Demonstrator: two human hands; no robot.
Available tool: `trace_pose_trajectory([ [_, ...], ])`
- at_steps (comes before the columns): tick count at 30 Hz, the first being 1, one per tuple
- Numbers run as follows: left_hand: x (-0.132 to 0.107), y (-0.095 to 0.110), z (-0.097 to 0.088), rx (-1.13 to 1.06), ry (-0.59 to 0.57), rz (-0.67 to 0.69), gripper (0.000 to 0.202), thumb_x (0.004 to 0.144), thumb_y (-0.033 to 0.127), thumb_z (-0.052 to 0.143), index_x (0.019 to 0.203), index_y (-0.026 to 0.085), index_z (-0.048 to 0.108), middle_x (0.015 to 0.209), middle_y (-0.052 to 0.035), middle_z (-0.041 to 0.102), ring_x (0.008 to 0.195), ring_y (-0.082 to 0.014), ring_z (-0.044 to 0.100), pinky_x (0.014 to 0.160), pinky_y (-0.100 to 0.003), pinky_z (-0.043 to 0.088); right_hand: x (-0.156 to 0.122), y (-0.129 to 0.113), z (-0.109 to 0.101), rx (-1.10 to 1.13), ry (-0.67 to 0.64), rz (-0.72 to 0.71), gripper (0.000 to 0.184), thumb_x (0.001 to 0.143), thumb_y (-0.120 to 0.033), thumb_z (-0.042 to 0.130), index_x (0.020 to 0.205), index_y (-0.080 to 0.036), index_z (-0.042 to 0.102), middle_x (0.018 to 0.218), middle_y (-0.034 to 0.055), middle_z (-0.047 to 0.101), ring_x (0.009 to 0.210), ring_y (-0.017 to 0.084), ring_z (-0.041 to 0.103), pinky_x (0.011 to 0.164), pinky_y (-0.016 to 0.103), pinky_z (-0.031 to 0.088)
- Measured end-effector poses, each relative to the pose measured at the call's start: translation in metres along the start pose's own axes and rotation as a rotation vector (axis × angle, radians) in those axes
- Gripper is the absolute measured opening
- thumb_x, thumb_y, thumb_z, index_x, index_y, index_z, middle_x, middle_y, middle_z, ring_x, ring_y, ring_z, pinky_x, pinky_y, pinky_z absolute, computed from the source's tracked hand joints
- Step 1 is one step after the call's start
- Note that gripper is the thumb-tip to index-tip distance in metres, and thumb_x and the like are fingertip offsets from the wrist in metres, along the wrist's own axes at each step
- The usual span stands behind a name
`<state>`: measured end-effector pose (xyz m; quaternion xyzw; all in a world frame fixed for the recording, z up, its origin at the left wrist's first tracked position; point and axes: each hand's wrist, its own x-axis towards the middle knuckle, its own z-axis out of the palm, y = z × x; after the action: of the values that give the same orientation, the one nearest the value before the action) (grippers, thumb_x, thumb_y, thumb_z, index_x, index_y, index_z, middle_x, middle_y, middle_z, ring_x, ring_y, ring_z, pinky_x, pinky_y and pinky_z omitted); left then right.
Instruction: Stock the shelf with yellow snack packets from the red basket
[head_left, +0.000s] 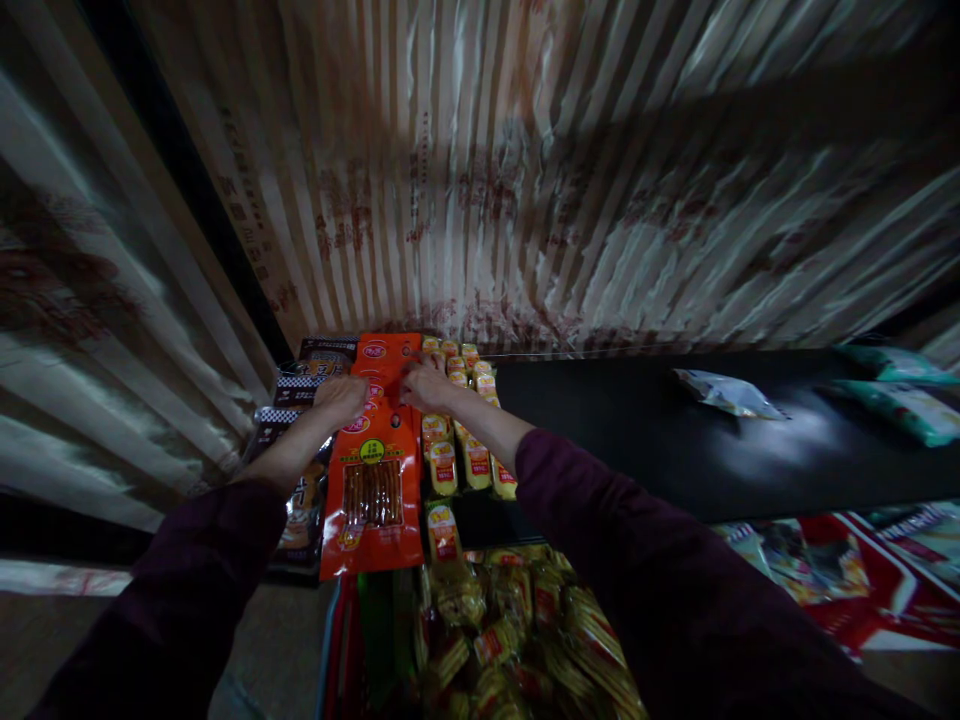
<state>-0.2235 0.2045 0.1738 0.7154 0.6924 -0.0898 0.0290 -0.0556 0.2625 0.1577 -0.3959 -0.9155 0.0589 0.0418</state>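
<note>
My left hand (341, 402), fingers curled closed, grips the left edge of an orange snack packet (360, 375) on the black shelf. On the opposite edge, my right hand (429, 385) pinches the same packet with bent fingers. These orange packets overlap in a column; the front one (373, 495) shows brown sticks through a clear window. Dark snack packets (300, 540) lie beside them on the left, partly behind my left forearm. Rows of small yellow-wrapped snacks (442, 467) stand to the right, partly covered by my right arm.
Below the shelf's front, a crate holds many yellow-wrapped snacks (495, 640). Farther right on the black shelf (585, 430) lie a silver packet (727, 393) and green packets (900, 408). A red-and-white box (892, 580) stands at lower right. A pleated curtain (487, 170) hangs behind.
</note>
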Motion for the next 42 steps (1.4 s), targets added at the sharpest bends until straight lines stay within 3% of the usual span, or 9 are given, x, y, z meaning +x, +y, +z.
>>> trace_pose_trajectory([
  [5,0.004,0.002,0.002,-0.02,0.056,-0.016,0.034,0.089,0.026,0.034,0.105,0.016,0.063,0.106,-0.0133,0.067,0.099,-0.024,0.061,0.082,-0.033,0.045,0.0,0.001,-0.002,-0.023,0.017,0.014,0.026,0.079,-0.023,0.055,0.098,-0.017,0.071,0.124,0.012,0.06,0.134,0.034,0.026,0.103,0.051,0.013],
  [8,-0.003,0.007,0.002,0.016,0.176,0.03,0.031,0.088,0.024,0.038,0.103,0.016,0.063,0.105,-0.0135,0.065,0.103,-0.0247,0.057,0.089,-0.034,0.042,0.0,-0.001,-0.004,-0.037,0.006,0.028,0.028,0.08,-0.021,0.053,0.101,-0.014,0.07,0.123,0.0135,0.06,0.133,0.035,0.026,0.104,0.052,0.014],
  [14,-0.055,0.024,0.004,0.017,0.342,0.24,0.03,0.087,0.017,0.037,0.099,0.015,0.065,0.11,-0.0155,0.06,0.113,-0.0282,0.049,0.096,-0.043,0.039,-0.004,-0.003,-0.001,-0.034,0.032,0.057,0.026,0.08,-0.019,0.054,0.1,-0.014,0.07,0.117,0.0146,0.062,0.131,0.034,0.03,0.104,0.051,0.017],
  [19,-0.117,0.047,0.042,-0.032,0.439,0.259,0.038,0.087,0.013,0.036,0.116,0.011,0.059,0.135,-0.0165,0.049,0.131,-0.0291,0.038,0.105,-0.043,0.036,-0.017,-0.004,-0.007,0.006,0.151,-0.103,0.025,0.083,-0.022,0.054,0.104,-0.019,0.068,0.119,0.009,0.061,0.132,0.029,0.028,0.107,0.049,0.014],
  [23,-0.147,0.061,0.087,-0.117,0.475,0.203,0.046,0.089,0.023,0.037,0.132,0.009,0.048,0.143,-0.0163,0.042,0.137,-0.0302,0.028,0.107,-0.044,0.035,-0.029,-0.013,-0.013,0.016,0.109,-0.262,0.026,0.089,-0.022,0.048,0.105,-0.021,0.068,0.119,0.0058,0.063,0.131,0.026,0.031,0.106,0.042,0.018],
  [26,-0.151,0.068,0.105,-0.144,0.462,0.153,0.05,0.089,0.027,0.038,0.137,0.014,0.042,0.148,-0.0148,0.035,0.14,-0.0315,0.022,0.108,-0.049,0.033,-0.037,-0.024,-0.009,-0.024,0.01,-0.29,0.029,0.086,-0.028,0.057,0.113,-0.02,0.065,0.116,0.0083,0.065,0.129,0.028,0.034,0.106,0.044,0.017],
  [30,-0.145,0.069,0.105,-0.165,0.467,0.147,0.052,0.089,0.024,0.036,0.141,0.016,0.038,0.15,-0.0134,0.031,0.141,-0.0291,0.018,0.11,-0.05,0.028,-0.043,-0.034,-0.001,-0.092,-0.034,-0.247,0.047,0.08,-0.036,0.065,0.124,-0.02,0.057,0.119,0.0132,0.062,0.125,0.029,0.039,0.104,0.047,0.019],
  [37,-0.133,0.067,0.096,-0.21,0.462,0.154,0.05,0.091,0.025,0.032,0.14,0.015,0.038,0.149,-0.012,0.033,0.142,-0.026,0.016,0.111,-0.046,0.029,-0.04,-0.035,-0.009,-0.127,0.026,-0.081,0.03,0.087,-0.015,0.048,0.112,-0.015,0.064,0.105,0.0117,0.066,0.108,0.025,0.051,0.104,0.045,0.022],
  [42,-0.119,0.071,0.094,-0.241,0.48,0.041,0.051,0.09,0.026,0.035,0.138,0.009,0.041,0.148,-0.0192,0.031,0.141,-0.0301,0.015,0.111,-0.049,0.027,-0.049,-0.051,-0.007,-0.123,0.099,-0.073,0.036,0.088,-0.014,0.041,0.12,-0.012,0.059,0.129,0.0159,0.054,0.13,0.029,0.035,0.11,0.048,0.019],
])
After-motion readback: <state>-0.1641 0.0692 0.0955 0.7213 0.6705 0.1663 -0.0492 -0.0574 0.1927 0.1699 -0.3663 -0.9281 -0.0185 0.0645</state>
